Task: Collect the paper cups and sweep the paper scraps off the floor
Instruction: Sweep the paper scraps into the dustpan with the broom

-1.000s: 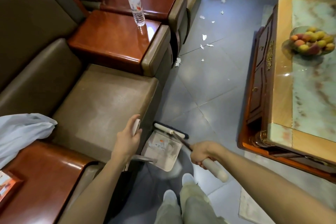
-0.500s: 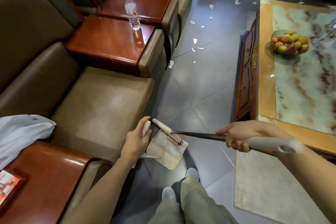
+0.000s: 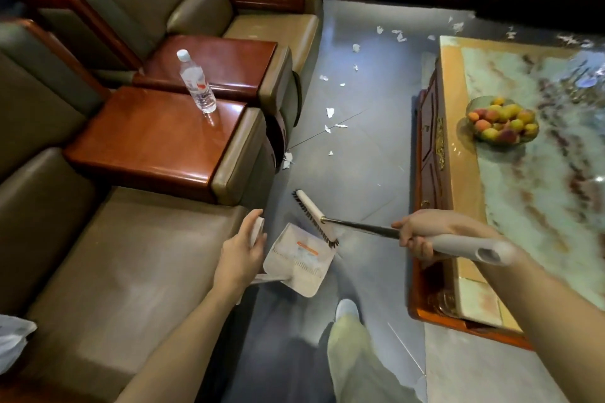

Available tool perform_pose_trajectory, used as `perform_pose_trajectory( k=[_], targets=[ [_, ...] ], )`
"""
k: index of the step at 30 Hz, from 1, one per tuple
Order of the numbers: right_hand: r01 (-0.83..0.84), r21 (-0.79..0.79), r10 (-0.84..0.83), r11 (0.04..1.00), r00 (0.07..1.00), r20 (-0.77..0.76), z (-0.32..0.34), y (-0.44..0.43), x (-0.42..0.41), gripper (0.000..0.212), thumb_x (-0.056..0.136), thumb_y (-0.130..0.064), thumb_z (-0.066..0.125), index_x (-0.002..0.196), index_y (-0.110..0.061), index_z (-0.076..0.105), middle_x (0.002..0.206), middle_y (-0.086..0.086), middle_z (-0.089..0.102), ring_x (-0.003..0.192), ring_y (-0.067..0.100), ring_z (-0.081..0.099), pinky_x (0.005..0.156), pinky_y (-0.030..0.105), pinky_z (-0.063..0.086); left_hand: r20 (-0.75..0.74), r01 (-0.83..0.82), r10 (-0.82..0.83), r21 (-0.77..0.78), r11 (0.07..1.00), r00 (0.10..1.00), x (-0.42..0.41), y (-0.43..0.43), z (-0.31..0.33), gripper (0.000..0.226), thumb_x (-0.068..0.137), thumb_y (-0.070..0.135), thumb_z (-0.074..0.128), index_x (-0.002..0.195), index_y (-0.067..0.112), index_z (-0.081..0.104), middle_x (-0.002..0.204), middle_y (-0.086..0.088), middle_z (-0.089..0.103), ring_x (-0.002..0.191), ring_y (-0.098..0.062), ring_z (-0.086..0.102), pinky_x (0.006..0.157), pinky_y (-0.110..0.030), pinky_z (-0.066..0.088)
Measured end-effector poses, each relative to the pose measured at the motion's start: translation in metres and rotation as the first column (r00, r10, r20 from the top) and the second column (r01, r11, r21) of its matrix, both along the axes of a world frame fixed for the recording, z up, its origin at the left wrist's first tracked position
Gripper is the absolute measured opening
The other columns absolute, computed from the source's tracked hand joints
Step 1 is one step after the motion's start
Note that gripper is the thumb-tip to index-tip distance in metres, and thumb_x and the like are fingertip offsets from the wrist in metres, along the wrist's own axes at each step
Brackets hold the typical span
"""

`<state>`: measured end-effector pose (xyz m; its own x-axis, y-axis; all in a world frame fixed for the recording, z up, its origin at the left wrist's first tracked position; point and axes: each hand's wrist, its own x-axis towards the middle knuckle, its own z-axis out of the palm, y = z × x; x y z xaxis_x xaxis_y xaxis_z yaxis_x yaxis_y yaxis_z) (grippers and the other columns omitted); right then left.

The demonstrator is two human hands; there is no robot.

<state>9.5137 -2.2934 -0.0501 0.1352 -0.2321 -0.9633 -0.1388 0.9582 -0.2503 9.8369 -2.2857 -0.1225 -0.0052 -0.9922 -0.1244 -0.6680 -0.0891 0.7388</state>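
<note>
The left hand [image 3: 244, 247] wraps its fingers round the white top of the dustpan [image 3: 299, 263] handle. The right hand [image 3: 414, 237] is closed round the broom [image 3: 360, 227] where the dark shaft meets the grey grip. Both tools are low over the floor [image 3: 360, 167] in front of the person's feet, between the sofa [image 3: 131, 255] and the table [image 3: 447, 173]. The scraps [image 3: 330, 112] lie farther up the aisle, well apart from the bristles, and none is in the pan.

The likely trouble is scatter. The scraps are light, so a fast stroke could flick them sideways under the sofa or the table rather than gather them. One scrap [image 3: 287, 160] lies right at the sofa's base, where a wide brush would probably skip over it. The grey end of the broom hangs over the table's near corner, so a hard backswing could knock the edge. If the pan is lifted or tipped during a sweep, paper could slide beneath its lip.

The broom's long axis runs from the right hand leftward and slightly up to the brush head [image 3: 314, 217], so it points toward the sofa. The head lies across the shaft, upper left to lower right, with the bristles facing the pan. Whether they touch the floor I cannot tell. The pan's mouth seems to face the brush.
</note>
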Motion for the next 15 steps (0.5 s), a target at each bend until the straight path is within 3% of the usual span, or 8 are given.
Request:
perform_pose_trajectory(
  k=[2, 3, 5, 7, 10, 13, 15],
  targets=[
    [-0.035, -0.054, 0.033, 0.998, 0.999, -0.037, -0.005, -0.04, -0.012, 0.033, 0.096, 0.001, 0.034, 0.102, -0.029, 0.048, 0.038, 0.0, 0.037, 0.025, 0.007, 0.037, 0.029, 0.011, 0.03, 0.007, -0.034, 0.034, 0.009, 0.999, 0.999, -0.019, -0.041, 0.002, 0.042, 0.095, 0.024, 0.053, 0.133, 0.037, 0.043, 0.103, -0.015, 0.066, 0.088, -0.034, 0.062, 0.073, -0.037, 0.046],
    [-0.043, -0.075, 0.039, 0.996, 0.998, -0.054, -0.006, -0.059, -0.017, 0.025, 0.097, 0.0, 0.035, 0.085, -0.019, 0.047, 0.038, 0.001, 0.038, 0.026, 0.007, 0.036, 0.03, 0.01, 0.03, 0.002, -0.052, 0.052, 0.008, 0.999, 0.999, -0.028, -0.06, 0.003, 0.041, 0.094, 0.024, 0.053, 0.132, 0.037, 0.043, 0.099, -0.017, 0.066, 0.085, -0.036, 0.062, 0.071, -0.037, 0.046],
    [-0.069, -0.136, 0.055, 0.988, 0.993, -0.104, -0.01, -0.095, -0.026, 0.023, 0.094, 0.002, 0.037, 0.076, -0.011, 0.042, 0.045, 0.003, 0.039, 0.033, 0.008, 0.037, 0.033, 0.011, 0.031, -0.014, -0.082, 0.083, 0.007, 0.997, 0.996, -0.044, -0.098, 0.007, 0.042, 0.093, 0.022, 0.055, 0.13, 0.037, 0.044, 0.094, -0.018, 0.066, 0.083, -0.037, 0.062, 0.07, -0.037, 0.046],
    [-0.069, -0.197, 0.037, 0.978, 0.986, -0.16, -0.012, -0.13, -0.033, 0.019, 0.09, 0.006, 0.04, 0.084, -0.012, 0.043, 0.054, 0.005, 0.04, 0.039, 0.009, 0.037, 0.033, 0.013, 0.031, -0.024, -0.1, 0.101, 0.024, 0.995, 0.995, -0.057, -0.131, 0.01, 0.043, 0.093, 0.02, 0.056, 0.131, 0.036, 0.045, 0.094, -0.015, 0.066, 0.084, -0.034, 0.062, 0.073, -0.037, 0.046],
    [-0.044, -0.205, 0.004, 0.978, 0.982, -0.191, -0.019, -0.187, -0.04, 0.025, 0.087, 0.008, 0.04, 0.092, -0.015, 0.048, 0.046, 0.004, 0.039, 0.032, 0.009, 0.035, 0.034, 0.013, 0.03, -0.028, -0.112, 0.113, 0.029, 0.993, 0.993, -0.073, -0.177, 0.014, 0.043, 0.093, 0.02, 0.055, 0.132, 0.036, 0.045, 0.095, -0.01, 0.065, 0.084, -0.029, 0.061, 0.076, -0.039, 0.047],
    [-0.086, -0.212, 0.035, 0.973, 0.972, -0.234, -0.028, -0.245, -0.046, 0.043, 0.087, 0.009, 0.039, 0.126, -0.008, 0.047, 0.042, 0.002, 0.039, 0.031, 0.008, 0.034, 0.034, 0.012, 0.031, -0.018, -0.129, 0.129, 0.04, 0.991, 0.991, -0.081, -0.224, 0.013, 0.043, 0.094, 0.022, 0.054, 0.133, 0.036, 0.044, 0.094, -0.006, 0.064, 0.078, -0.025, 0.06, 0.072, -0.036, 0.046],
    [-0.148, -0.23, 0.082, 0.962, 0.959, -0.272, -0.034, -0.281, -0.048, 0.05, 0.086, 0.009, 0.039, 0.133, -0.005, 0.044, 0.045, 0.003, 0.04, 0.033, 0.009, 0.035, 0.035, 0.013, 0.032, 0.002, -0.139, 0.139, 0.054, 0.989, 0.99, -0.084, -0.256, 0.009, 0.042, 0.094, 0.023, 0.052, 0.133, 0.038, 0.042, 0.09, -0.009, 0.065, 0.069, -0.023, 0.057, 0.065, -0.034, 0.042]
  ],
)
